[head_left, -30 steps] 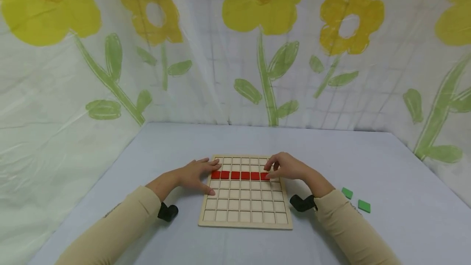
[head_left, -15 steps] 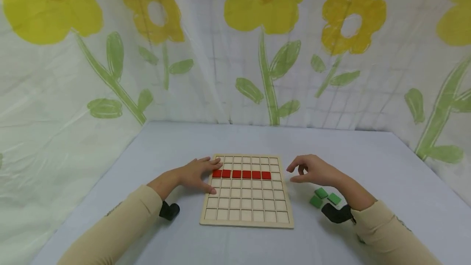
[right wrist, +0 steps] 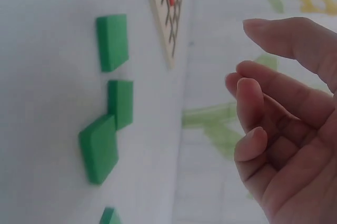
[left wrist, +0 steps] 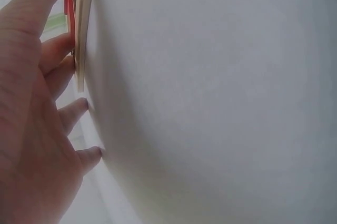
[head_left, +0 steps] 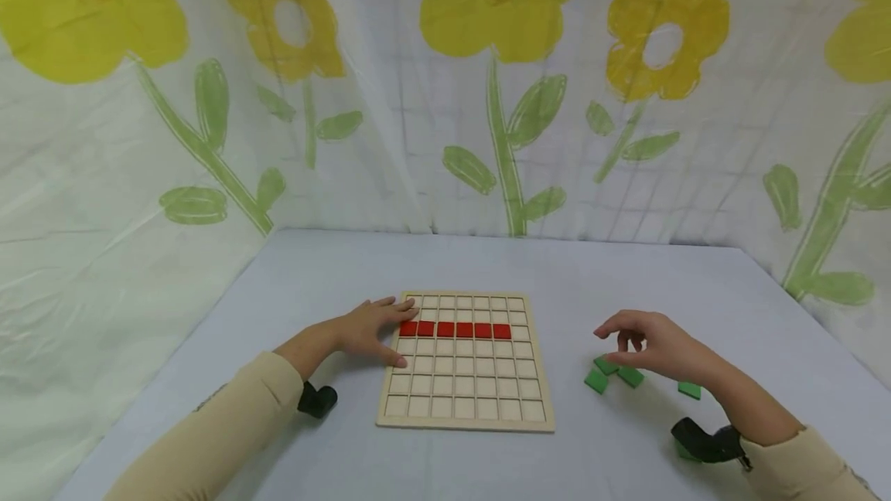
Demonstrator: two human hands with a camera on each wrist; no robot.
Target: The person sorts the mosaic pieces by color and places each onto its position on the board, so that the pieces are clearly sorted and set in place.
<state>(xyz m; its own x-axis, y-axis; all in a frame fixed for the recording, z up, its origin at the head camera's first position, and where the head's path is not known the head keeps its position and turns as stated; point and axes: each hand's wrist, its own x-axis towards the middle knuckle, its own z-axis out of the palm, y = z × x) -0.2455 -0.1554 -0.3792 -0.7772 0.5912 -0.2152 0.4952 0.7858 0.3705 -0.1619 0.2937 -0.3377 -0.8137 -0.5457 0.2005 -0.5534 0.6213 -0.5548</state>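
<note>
Pale wooden grid board set well short of the worktop's far edge, about midway between its two far corners. Six red tiles in its third row from the far side; last cell, by the board's right edge, bare. Left hand on the board's left edge, fingers spread. Right hand above loose green tiles, between board and the worktop's right edge; thumb and forefinger apart, nothing held.

Risks, as I judge them: three green tiles lie bunched, two seeming to touch, so a pinch at one may shove or catch its neighbour. Thin and flat, they could skid under the fingertips. The black wrist mount partly covers another green tile; a low sweep might drag it. Should the left hand shift, the board may slide or the end red tile unseat.
</note>
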